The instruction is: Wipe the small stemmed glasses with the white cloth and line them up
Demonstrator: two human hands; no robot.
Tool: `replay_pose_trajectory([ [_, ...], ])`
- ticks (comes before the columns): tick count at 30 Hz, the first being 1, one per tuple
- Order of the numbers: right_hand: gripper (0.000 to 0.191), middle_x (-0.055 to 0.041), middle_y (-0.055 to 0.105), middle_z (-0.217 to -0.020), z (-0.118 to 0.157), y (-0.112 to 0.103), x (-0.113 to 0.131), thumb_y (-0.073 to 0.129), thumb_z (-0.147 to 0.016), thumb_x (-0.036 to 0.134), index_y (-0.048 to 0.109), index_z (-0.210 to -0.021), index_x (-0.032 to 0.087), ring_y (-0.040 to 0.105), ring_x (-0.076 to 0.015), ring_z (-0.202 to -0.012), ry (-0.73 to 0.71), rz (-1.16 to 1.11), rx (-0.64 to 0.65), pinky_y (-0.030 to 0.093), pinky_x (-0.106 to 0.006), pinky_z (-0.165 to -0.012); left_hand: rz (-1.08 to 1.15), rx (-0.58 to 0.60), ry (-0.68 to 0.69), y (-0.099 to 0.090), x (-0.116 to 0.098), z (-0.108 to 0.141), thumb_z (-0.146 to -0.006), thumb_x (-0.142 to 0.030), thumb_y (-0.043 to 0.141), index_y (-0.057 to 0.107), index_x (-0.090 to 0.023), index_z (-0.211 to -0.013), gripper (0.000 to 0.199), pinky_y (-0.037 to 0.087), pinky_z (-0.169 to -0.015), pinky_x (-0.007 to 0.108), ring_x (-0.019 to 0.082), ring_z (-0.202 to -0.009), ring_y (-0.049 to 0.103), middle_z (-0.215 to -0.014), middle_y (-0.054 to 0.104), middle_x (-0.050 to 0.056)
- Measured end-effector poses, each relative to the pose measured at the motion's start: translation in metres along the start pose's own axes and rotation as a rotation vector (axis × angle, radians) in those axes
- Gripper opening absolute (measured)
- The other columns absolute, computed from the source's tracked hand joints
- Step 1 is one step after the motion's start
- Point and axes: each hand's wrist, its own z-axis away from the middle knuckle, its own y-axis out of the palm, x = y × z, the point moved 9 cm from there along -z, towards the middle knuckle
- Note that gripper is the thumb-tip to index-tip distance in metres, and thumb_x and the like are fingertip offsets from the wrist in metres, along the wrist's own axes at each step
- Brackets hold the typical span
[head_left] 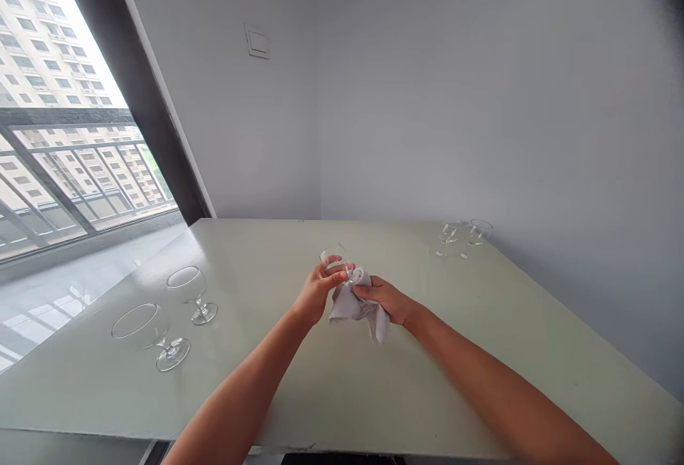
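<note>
A clear stemmed glass (332, 254) is held above the middle of the table, its bowl tilted up to the left. My left hand (322, 285) has its fingers wrapped round the bowl. My right hand (385, 297) grips a pale grey cloth (347, 305) that is bunched round the stem and foot of the glass. Loose ends of the cloth hang below both hands. The foot is mostly hidden by the cloth and fingers.
Two stemmed glasses, one nearer (172, 354) and one farther (204, 313), stand at the left of the pale green table (406, 394). Two more glasses (447, 233) (479, 231) stand at the back right by the wall. A window is at the left.
</note>
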Motion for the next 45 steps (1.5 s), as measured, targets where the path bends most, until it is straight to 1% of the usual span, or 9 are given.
replay_pose_trajectory([
  [5,0.01,-0.0009,0.057,-0.075,0.012,-0.025,0.027,0.06,-0.076,0.03,0.061,-0.075,0.019,0.051,-0.0197,-0.074,-0.146,0.563,-0.206,0.038,-0.036,-0.073,-0.015,-0.176,-0.022,-0.024,0.014,-0.008,-0.063,-0.029,0.077,0.05,-0.019,-0.099,0.047,0.042,-0.066,0.025,0.013,-0.074,0.06,-0.093,0.066,0.006],
  [9,0.02,-0.0107,0.058,-0.1,0.029,-0.032,0.055,0.051,-0.081,0.027,0.059,-0.097,0.019,0.047,-0.03,-0.098,-0.261,0.841,-0.365,0.033,-0.049,-0.087,0.032,-0.305,-0.02,-0.043,0.015,-0.011,-0.068,-0.029,0.073,0.046,-0.019,-0.1,0.043,0.046,-0.065,0.026,0.011,-0.067,0.058,-0.085,0.063,0.001],
  [13,0.05,-0.0082,0.045,-0.132,0.032,0.017,0.049,0.066,-0.073,0.03,0.051,-0.121,0.027,0.036,-0.0315,-0.115,-0.457,1.216,-0.111,0.032,-0.047,-0.094,0.091,-0.309,-0.075,-0.044,0.018,-0.009,-0.074,-0.025,0.067,0.05,-0.016,-0.096,0.03,0.048,-0.061,0.027,0.011,-0.063,0.058,-0.078,0.06,-0.002],
  [16,0.027,-0.0068,0.052,-0.122,0.033,0.044,0.033,0.054,-0.085,0.024,0.06,-0.11,0.029,0.042,-0.0267,-0.105,-0.615,1.497,-0.003,0.039,-0.043,-0.085,0.146,-0.241,-0.146,-0.033,0.022,-0.006,-0.071,-0.026,0.07,0.053,-0.016,-0.088,0.026,0.048,-0.056,0.027,0.013,-0.061,0.059,-0.075,0.062,0.0],
  [18,0.02,-0.0062,0.056,-0.107,0.032,0.043,0.036,0.05,-0.087,0.022,0.065,-0.098,0.029,0.044,-0.0238,-0.098,-0.646,1.349,-0.01,0.04,-0.041,-0.083,0.194,-0.206,-0.154,-0.028,0.021,-0.005,-0.068,-0.026,0.073,0.054,-0.017,-0.086,0.028,0.048,-0.057,0.026,0.013,-0.061,0.06,-0.077,0.064,0.001],
  [24,0.013,-0.0022,0.05,-0.092,0.025,0.008,0.056,0.069,-0.073,0.028,0.068,-0.086,0.025,0.049,-0.0163,-0.08,-0.466,0.36,-0.035,0.042,-0.029,-0.065,0.362,-0.046,-0.105,-0.006,0.011,-0.004,-0.071,-0.032,0.068,0.058,-0.016,-0.084,0.023,0.05,-0.068,0.028,0.016,-0.077,0.062,-0.091,0.065,0.006],
  [30,0.028,0.0031,0.056,-0.079,0.008,-0.003,0.025,0.064,-0.075,0.048,0.06,-0.097,0.031,0.049,-0.0111,-0.063,-0.361,-0.243,-0.208,0.041,-0.025,-0.059,0.445,-0.021,0.116,0.0,-0.009,-0.002,-0.077,-0.034,0.062,0.056,-0.022,-0.092,0.02,0.047,-0.082,0.027,0.012,-0.086,0.06,-0.105,0.06,0.002],
  [38,0.047,-0.0019,0.06,-0.068,0.001,0.017,-0.011,0.047,-0.078,0.063,0.061,-0.087,0.02,0.053,-0.0152,-0.058,-0.204,-0.153,-0.262,0.044,-0.029,-0.057,0.255,-0.139,0.309,-0.015,-0.028,0.001,-0.073,-0.025,0.069,0.048,-0.028,-0.101,0.035,0.048,-0.074,0.028,0.011,-0.078,0.06,-0.115,0.055,0.003],
  [45,0.031,-0.0019,0.06,-0.071,0.02,0.001,-0.002,0.064,-0.072,0.048,0.062,-0.062,0.019,0.053,-0.0182,-0.073,-0.148,0.495,-0.232,0.042,-0.033,-0.071,0.04,-0.304,0.412,-0.041,-0.051,0.003,-0.066,-0.024,0.074,0.044,-0.03,-0.105,0.049,0.047,-0.077,0.027,0.01,-0.08,0.059,-0.112,0.054,0.001],
])
